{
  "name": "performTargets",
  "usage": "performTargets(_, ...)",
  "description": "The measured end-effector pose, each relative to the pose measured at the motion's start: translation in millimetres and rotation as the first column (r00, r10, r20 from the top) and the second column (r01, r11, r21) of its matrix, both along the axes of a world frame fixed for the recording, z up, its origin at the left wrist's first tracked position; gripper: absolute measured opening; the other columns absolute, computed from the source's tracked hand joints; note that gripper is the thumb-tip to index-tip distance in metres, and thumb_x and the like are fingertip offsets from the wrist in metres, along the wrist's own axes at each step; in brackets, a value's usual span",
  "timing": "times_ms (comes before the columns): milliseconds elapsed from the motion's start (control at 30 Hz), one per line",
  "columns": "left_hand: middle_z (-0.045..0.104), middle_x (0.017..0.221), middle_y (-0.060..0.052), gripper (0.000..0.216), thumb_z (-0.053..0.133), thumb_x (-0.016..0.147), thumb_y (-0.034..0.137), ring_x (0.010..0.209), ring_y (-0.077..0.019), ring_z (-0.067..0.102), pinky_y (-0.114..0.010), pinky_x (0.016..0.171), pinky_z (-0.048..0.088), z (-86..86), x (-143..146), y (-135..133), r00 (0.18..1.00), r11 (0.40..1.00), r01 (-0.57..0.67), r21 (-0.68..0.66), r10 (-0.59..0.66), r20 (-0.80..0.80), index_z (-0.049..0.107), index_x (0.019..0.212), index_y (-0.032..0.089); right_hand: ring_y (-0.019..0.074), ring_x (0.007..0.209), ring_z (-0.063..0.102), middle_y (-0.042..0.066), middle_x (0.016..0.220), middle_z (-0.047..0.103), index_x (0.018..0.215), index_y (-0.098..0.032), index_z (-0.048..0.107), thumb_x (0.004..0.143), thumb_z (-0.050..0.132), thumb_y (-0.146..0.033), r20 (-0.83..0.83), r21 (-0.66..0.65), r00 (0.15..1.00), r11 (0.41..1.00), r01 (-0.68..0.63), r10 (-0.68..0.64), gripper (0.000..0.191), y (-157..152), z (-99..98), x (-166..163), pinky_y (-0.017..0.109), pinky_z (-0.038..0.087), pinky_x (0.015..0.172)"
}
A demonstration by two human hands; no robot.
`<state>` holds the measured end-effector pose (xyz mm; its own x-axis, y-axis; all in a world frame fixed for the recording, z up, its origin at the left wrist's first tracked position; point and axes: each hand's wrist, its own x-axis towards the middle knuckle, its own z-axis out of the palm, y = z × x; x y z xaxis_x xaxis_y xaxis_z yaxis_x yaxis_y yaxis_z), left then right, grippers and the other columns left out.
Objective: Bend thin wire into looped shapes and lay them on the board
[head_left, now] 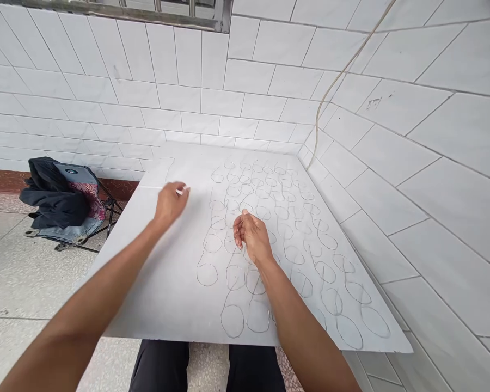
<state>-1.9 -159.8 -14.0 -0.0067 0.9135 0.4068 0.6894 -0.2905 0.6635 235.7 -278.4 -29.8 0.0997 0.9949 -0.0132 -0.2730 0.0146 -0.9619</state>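
Many thin wire pieces with round loops and straight tails, such as this wire loop (207,274), lie in rows over the middle and right of a white board (159,305). My left hand (172,202) is over the board's left part, fingers bent, with a gap between thumb and fingertip. Just beyond it lies a thin bent wire (172,163); I cannot tell whether they touch. Above the loops, my right hand (251,234) is turned partly palm up, with curled fingers and the thumb against them. Whatever it may pinch is too fine to make out, and my forearm covers some loops.
White tiled walls (424,179) border the board at the back and right. A cable (330,87) hangs in the corner. On the floor at left stands a folding chair (92,201) with dark cloth (55,190) over it. My knees (159,365) are below the front edge.
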Motion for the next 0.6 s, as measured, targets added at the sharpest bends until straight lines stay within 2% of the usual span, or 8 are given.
performTargets(67, 0.065, 0.124, -0.021, 0.040, 0.063, 0.092, 0.037, 0.107, -0.0331, 0.065, -0.048, 0.098, 0.050, 9.7, -17, 47, 0.973, 0.976, -0.195, -0.091, 0.181, -0.146, 0.066, 0.123, 0.012, 0.0100, 0.040, 0.049, 0.001, 0.064, 0.058, 0.075, -0.019, 0.061, 0.092, 0.061, -0.068, -0.018, 0.019, 0.999, 0.999, 0.028, -0.027, 0.052, 0, 0.8, 0, 0.023, 0.035, 0.035)
performTargets(133, 0.055, 0.138, -0.026, 0.051, 0.061, 0.092, 0.038, 0.116, -0.0385, 0.062, -0.052, 0.099, 0.049, 14.0, -28, 87, 0.923, 0.925, -0.329, -0.187, 0.274, -0.270, 0.058, 0.134, 0.009, 0.0104, 0.041, 0.050, 0.001, 0.063, 0.058, 0.075, -0.019, 0.061, 0.093, 0.060, -0.067, -0.026, 0.021, 0.999, 0.999, 0.032, -0.032, 0.051, -1, 1.3, -1, 0.024, 0.036, 0.035)
performTargets(200, 0.051, 0.141, -0.030, 0.055, 0.059, 0.091, 0.037, 0.120, -0.0412, 0.060, -0.052, 0.099, 0.049, 12.2, -31, 114, 0.885, 0.883, -0.384, -0.270, 0.269, -0.380, 0.055, 0.137, 0.006, 0.0109, 0.041, 0.051, 0.001, 0.063, 0.058, 0.076, -0.019, 0.061, 0.094, 0.060, -0.066, -0.027, 0.012, 0.999, 1.000, 0.024, -0.024, 0.051, -2, 1.0, -2, 0.024, 0.036, 0.036)
performTargets(267, 0.051, 0.141, -0.031, 0.052, 0.057, 0.089, 0.029, 0.124, -0.0419, 0.057, -0.052, 0.100, 0.048, 7.3, -29, 130, 0.871, 0.872, -0.390, -0.296, 0.245, -0.426, 0.057, 0.134, 0.004, 0.0110, 0.041, 0.051, 0.001, 0.063, 0.059, 0.076, -0.019, 0.061, 0.094, 0.060, -0.066, -0.026, 0.001, 0.999, 1.000, 0.021, -0.021, 0.051, -2, 0.3, -2, 0.024, 0.036, 0.036)
performTargets(367, 0.052, 0.141, -0.031, 0.054, 0.054, 0.082, 0.015, 0.126, -0.0403, 0.056, -0.049, 0.102, 0.047, 2.9, -22, 141, 0.862, 0.877, -0.379, -0.296, 0.218, -0.457, 0.057, 0.135, 0.002, 0.0111, 0.042, 0.051, 0.001, 0.064, 0.059, 0.076, -0.019, 0.062, 0.094, 0.060, -0.065, -0.026, -0.006, 0.999, 1.000, 0.029, -0.029, 0.050, -2, -0.3, -2, 0.024, 0.037, 0.036)
performTargets(433, 0.054, 0.140, -0.032, 0.059, 0.055, 0.077, 0.012, 0.124, -0.0408, 0.057, -0.049, 0.100, 0.047, 4.9, -20, 140, 0.852, 0.875, -0.374, -0.307, 0.193, -0.487, 0.057, 0.135, 0.002, 0.0110, 0.042, 0.051, 0.001, 0.065, 0.059, 0.075, -0.018, 0.062, 0.095, 0.060, -0.064, -0.037, -0.002, 0.999, 0.999, 0.034, -0.034, 0.050, -2, 0.4, -1, 0.024, 0.037, 0.036)
performTargets(533, 0.059, 0.132, -0.034, 0.059, 0.059, 0.073, 0.014, 0.118, -0.0446, 0.060, -0.052, 0.095, 0.049, 10.7, -25, 124, 0.832, 0.865, -0.367, -0.341, 0.142, -0.536, 0.061, 0.130, 0.000, 0.0109, 0.042, 0.052, 0.001, 0.066, 0.059, 0.075, -0.018, 0.062, 0.095, 0.060, -0.064, -0.076, 0.016, 0.996, 0.999, 0.037, -0.036, 0.050, -2, 3.0, -1, 0.024, 0.037, 0.036)
performTargets(600, 0.065, 0.122, -0.033, 0.050, 0.059, 0.073, 0.016, 0.113, -0.0450, 0.063, -0.050, 0.091, 0.050, 12.1, -33, 101, 0.813, 0.864, -0.344, -0.367, 0.079, -0.577, 0.066, 0.120, 0.000, 0.0112, 0.042, 0.052, 0.001, 0.066, 0.059, 0.074, -0.018, 0.062, 0.095, 0.060, -0.064, -0.108, 0.034, 0.993, 0.999, 0.041, -0.037, 0.050, -2, 5.0, 0, 0.024, 0.037, 0.036)
